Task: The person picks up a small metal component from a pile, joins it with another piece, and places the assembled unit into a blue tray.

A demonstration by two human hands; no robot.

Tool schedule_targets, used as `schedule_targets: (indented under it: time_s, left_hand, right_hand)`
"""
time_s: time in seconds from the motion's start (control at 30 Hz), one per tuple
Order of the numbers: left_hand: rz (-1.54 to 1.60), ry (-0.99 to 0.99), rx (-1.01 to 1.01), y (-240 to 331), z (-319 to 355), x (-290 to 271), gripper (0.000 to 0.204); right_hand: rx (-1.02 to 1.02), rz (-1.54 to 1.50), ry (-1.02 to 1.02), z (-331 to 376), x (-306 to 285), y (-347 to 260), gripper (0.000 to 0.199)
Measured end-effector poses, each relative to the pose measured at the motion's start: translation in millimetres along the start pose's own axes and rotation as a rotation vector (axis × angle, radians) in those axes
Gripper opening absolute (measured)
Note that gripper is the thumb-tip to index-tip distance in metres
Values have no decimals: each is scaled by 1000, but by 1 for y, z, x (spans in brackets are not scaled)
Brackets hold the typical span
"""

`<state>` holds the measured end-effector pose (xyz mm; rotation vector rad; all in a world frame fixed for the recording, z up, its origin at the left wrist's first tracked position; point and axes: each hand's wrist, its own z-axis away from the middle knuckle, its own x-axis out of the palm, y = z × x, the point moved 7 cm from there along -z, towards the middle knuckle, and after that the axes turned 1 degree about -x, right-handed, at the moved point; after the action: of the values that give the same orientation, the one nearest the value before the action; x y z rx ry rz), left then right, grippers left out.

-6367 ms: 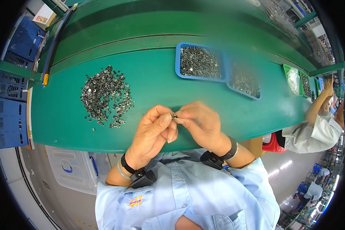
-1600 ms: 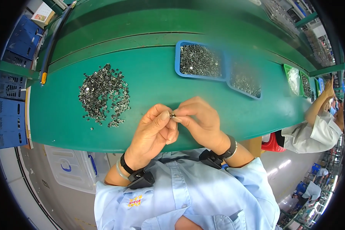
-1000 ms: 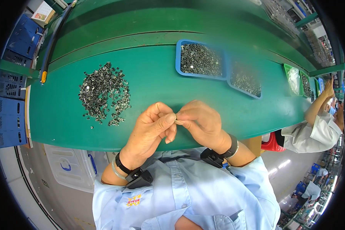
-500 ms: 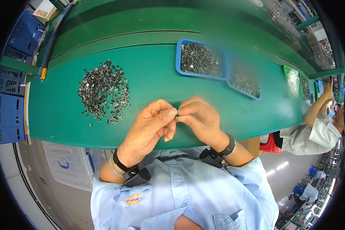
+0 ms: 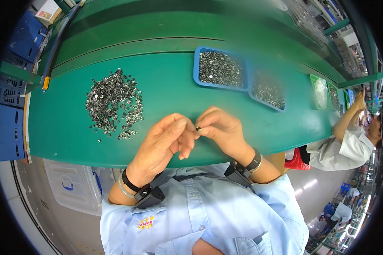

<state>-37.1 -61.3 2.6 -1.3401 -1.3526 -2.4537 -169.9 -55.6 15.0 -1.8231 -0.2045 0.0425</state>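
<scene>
Two hands are held together above the near edge of the green table (image 5: 166, 80), over a bare stretch of its surface. A heap of small metal parts (image 5: 112, 103) lies well apart to the left; two blue trays (image 5: 195, 68) sit farther back. A tiny dark part (image 5: 198, 128) is pinched between fingertips of the left hand (image 5: 164, 142) and right hand (image 5: 223, 129), fingers pressed closed. Its long axis cannot be told.
</scene>
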Motion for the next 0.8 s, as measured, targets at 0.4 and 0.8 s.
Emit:
schedule_targets:
  time_s: [0.4, 0.8]
  left_hand:
    - [-4, 36, -68, -18, 28, -28, 15]
    - [145, 113, 16, -10, 44, -55, 14]
  right_hand:
    - [-156, 891, 219, -78, -56, -20, 13]
    - [-207, 1042, -380, -124, 97, 53, 11]
